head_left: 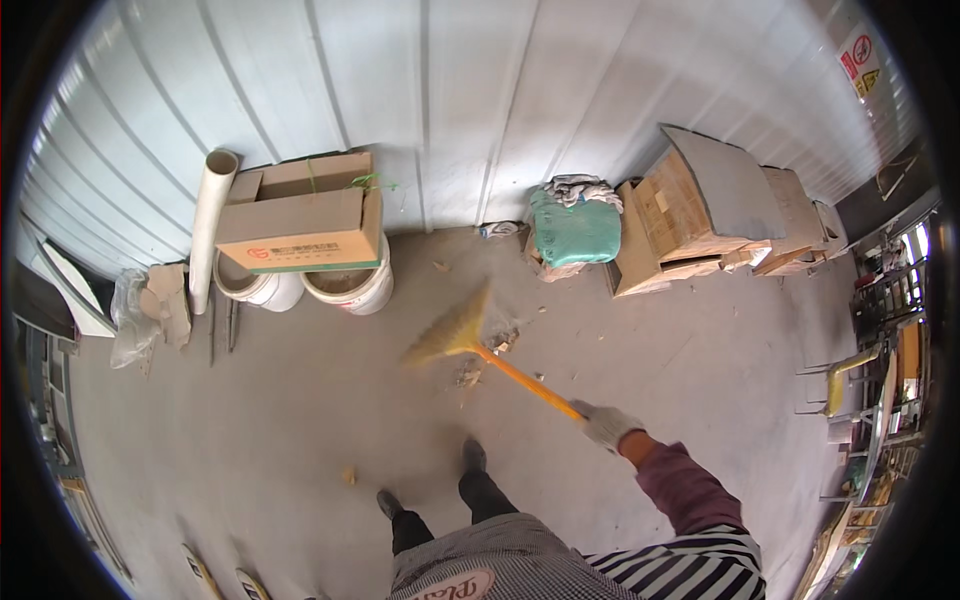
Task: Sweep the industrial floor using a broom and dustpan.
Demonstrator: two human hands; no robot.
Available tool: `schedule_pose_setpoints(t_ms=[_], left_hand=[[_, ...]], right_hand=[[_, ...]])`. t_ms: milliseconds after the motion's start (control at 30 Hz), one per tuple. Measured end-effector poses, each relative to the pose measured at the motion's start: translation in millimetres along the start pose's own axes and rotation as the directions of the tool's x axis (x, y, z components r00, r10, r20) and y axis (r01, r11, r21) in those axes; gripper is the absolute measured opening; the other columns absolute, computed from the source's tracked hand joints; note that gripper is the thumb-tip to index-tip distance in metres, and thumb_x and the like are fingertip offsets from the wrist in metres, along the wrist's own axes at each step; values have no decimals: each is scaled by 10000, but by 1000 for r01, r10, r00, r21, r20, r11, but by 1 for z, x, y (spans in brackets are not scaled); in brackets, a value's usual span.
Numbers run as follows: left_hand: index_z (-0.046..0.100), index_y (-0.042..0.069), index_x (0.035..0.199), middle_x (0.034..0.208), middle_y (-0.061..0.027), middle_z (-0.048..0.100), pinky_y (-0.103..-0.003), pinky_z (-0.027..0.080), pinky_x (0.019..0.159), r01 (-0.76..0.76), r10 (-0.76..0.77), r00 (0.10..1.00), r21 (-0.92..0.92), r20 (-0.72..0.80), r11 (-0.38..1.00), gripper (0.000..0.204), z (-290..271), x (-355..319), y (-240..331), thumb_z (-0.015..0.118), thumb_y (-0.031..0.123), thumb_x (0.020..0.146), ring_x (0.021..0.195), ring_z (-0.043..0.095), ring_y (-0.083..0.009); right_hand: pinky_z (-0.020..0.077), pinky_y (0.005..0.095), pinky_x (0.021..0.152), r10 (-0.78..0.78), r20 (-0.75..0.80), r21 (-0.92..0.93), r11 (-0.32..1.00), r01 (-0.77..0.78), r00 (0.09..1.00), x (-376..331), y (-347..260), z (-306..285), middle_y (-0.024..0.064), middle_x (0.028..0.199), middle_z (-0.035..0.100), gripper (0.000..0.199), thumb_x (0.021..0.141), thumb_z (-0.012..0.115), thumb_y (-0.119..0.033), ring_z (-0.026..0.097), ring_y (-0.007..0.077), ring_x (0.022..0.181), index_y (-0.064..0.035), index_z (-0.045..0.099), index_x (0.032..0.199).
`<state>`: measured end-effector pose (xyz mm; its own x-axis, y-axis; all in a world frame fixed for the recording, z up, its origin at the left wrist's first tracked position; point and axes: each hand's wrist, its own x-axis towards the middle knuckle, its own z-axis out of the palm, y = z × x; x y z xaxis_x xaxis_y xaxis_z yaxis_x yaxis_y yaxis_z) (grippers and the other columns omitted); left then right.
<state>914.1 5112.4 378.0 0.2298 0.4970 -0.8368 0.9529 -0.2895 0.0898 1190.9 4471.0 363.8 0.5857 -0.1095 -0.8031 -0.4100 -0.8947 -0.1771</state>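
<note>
My right hand (pixel 608 426), in a pale knit glove, is closed round the upper end of a broom's orange handle (pixel 530 381). The broom's yellowish bristle head (pixel 452 332) fans out ahead of my feet and is smeared by motion. Close by it on the concrete floor (pixel 640 400) lies a small heap of debris (pixel 503 341), and another bit of litter (pixel 468 375) sits just below the head. A lone yellowish scrap (pixel 348 476) is nearer my left foot. My left hand does not show.
Along the metal wall stand two white buckets (pixel 362 298) under an open cardboard box (pixel 295 222), with a pale tube (pixel 212 215) beside them. Further right are a green sack (pixel 572 228) with gloves on top and stacked cardboard boxes (pixel 690 205). Racks with a yellow frame (pixel 840 385) line the right edge.
</note>
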Motion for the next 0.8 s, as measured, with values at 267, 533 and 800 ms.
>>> schedule_pose_setpoints(t_ms=[267, 533, 800], left_hand=[[629, 4, 905, 677, -110, 631, -358, 479, 522, 6, -6, 998, -3, 56, 1000, 345, 21, 27, 29, 516, 329, 920, 545, 564, -216], [618, 27, 984, 729, -123, 651, -367, 502, 563, -276, 261, 959, 149, 110, 950, 287, 27, 16, -69, 506, 287, 935, 560, 585, -240], [636, -4, 750, 722, -86, 641, -351, 493, 599, -140, 140, 990, 80, 8, 987, 333, 19, 47, 38, 604, 324, 802, 613, 567, -215]], right_hand=[[495, 470, 728, -79, -289, 60, 993, 101, 954, 263, 5, 2, 175, 1005, 652, 364, 950, 382, -307, 624, 381, 842, -132, 518, 1240], [381, 325, 364, 173, 239, 518, 809, -277, 955, 1, 44, -13, 28, 623, 504, 495, 943, 411, -302, 420, 128, 386, -291, 382, 1438], [444, 387, 438, 169, 26, 450, 878, -162, 985, 123, 42, 100, 117, 700, 575, 463, 930, 398, -310, 533, 237, 476, -267, 411, 1390]])
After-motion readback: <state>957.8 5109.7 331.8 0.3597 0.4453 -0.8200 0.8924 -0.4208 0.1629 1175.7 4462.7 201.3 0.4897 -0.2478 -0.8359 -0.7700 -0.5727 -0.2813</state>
